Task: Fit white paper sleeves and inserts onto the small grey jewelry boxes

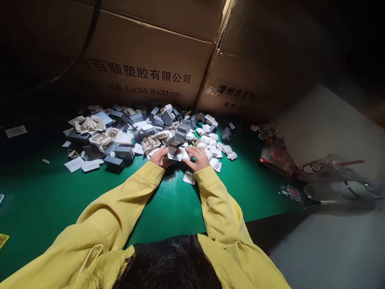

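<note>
At the near edge of a heap of small boxes and paper pieces, my left hand (160,157) is closed around a small dark box (172,159) with a pale inside. My right hand (197,158) meets it from the other side, its thumb and fingers pinching a white paper piece (184,154) at the box. Whether that piece is joined to the box I cannot tell. Just beyond my fingers lies another dark grey box (175,139). A loose white slip (189,178) rests on the green table (168,212) below my right hand.
Dark boxes (124,152) and crumpled beige card inserts (89,125) spread across the heap. Large cardboard cartons (144,52) stand behind it. Toward the right lie a red plastic packet (277,159) and a clear bottle (333,190). A dark cable (87,42) hangs upper left.
</note>
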A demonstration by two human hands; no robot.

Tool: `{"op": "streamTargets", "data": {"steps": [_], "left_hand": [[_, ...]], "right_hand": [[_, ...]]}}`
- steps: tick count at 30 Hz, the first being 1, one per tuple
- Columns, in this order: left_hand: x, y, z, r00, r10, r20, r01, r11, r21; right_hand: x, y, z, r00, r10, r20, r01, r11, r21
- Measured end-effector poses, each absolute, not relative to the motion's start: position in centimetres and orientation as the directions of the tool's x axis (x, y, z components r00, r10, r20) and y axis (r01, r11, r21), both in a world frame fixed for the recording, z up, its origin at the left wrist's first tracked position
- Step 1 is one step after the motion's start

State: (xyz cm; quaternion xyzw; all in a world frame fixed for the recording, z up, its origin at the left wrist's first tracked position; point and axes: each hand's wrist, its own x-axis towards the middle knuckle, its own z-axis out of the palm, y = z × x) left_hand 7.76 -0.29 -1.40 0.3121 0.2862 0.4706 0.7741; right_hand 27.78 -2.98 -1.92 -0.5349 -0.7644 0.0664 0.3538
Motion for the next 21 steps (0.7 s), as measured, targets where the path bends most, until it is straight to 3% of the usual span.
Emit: {"op": "streamTargets", "data": {"steps": [7, 10, 16, 21], "left_hand": [[7.6, -1.1, -0.2, 0.495, 0.855, -0.156, -0.545, 0.445, 0.711], [7.5, -1.1, -0.2, 0.485, 0.861, -0.157, -0.542, 0.436, 0.719], [7.4, -0.8, -0.5, 0.454, 0.875, -0.168, -0.538, 0.42, 0.731], [7.5, -0.6, -1.2, 0.461, 0.881, -0.108, -0.54, 0.375, 0.753]], "right_hand": [[27.1, -3.4, -1.2, -0.093, 0.946, 0.309, 0.57, 0.305, -0.763], [26.8, -3.5, -0.9, -0.06, 0.964, 0.261, 0.499, 0.255, -0.828], [26.5, -3.8, -0.6, -0.059, 0.962, 0.267, 0.446, 0.265, -0.855], [26.1, -3.7, -0.8, -0.072, 0.947, 0.314, 0.553, 0.3, -0.777]]}}
